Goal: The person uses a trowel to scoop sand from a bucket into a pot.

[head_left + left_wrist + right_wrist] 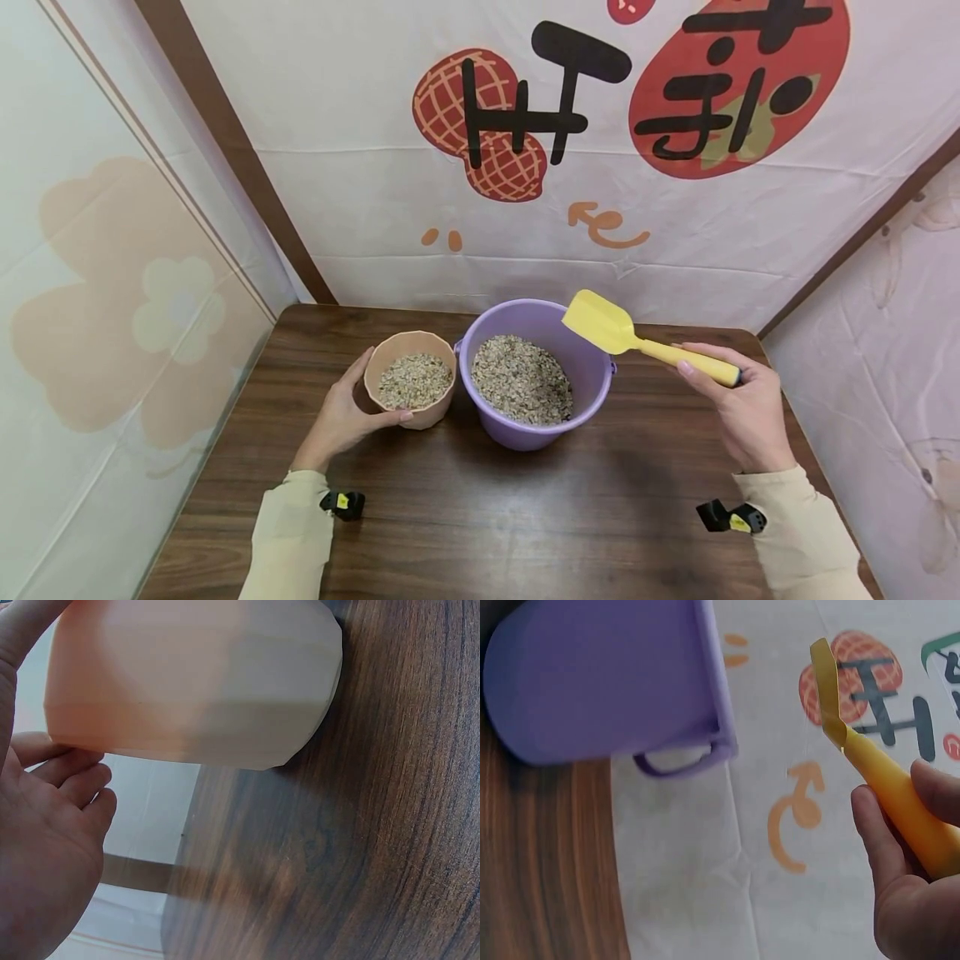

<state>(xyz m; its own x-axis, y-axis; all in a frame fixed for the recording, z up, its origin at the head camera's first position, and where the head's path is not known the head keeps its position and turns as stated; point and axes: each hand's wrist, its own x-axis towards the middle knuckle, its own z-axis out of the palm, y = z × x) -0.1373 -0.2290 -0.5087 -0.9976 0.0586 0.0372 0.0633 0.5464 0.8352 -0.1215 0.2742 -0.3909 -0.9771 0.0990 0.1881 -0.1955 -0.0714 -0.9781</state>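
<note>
A peach faceted flowerpot [429, 419], partly filled with pale grainy material [414, 382], stands on the table. My left hand [341, 423] grips it, thumb along the near rim and fingers around the left side; the left wrist view shows the pot's side wall [195, 682] up close. To its right is a purple bucket [588, 379] holding more of the same flaky grains [521, 382]. My right hand [752, 412] holds a yellow scoop [600, 323] by its handle, its blade over the bucket's right rim. In the right wrist view the scoop [892, 780] is raised above the bucket's handle [671, 769].
The brown wood-grain table [480, 533] reaches back to a white printed cloth wall [360, 200]. Cloth panels also stand along the left and right sides. The pot and bucket sit side by side near the table's back edge.
</note>
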